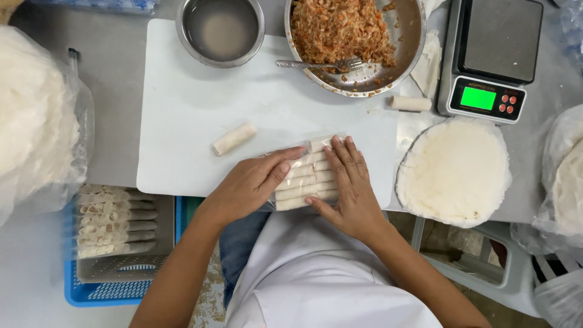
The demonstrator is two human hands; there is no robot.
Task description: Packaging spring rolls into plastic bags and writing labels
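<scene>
rolls: we see the row of spring rolls [306, 182] in a clear wrapper at the near edge of the white board [182, 103]
left hand [252, 185]: flat on the row's left side, fingers together, gripping nothing
right hand [349, 188]: spread flat on the right side
step: we judge even, gentle pressure from both sides keeps the rolls aligned; the loose roll [234, 138] lies apart

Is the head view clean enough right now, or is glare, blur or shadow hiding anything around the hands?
Head view: lighting is even and soft, with only faint shadows under the left hand and right hand; the row of rolls between them is sharp; mild glare on the metal bowl and the water bowl; the white flat wrappers look slightly washed out.
</scene>
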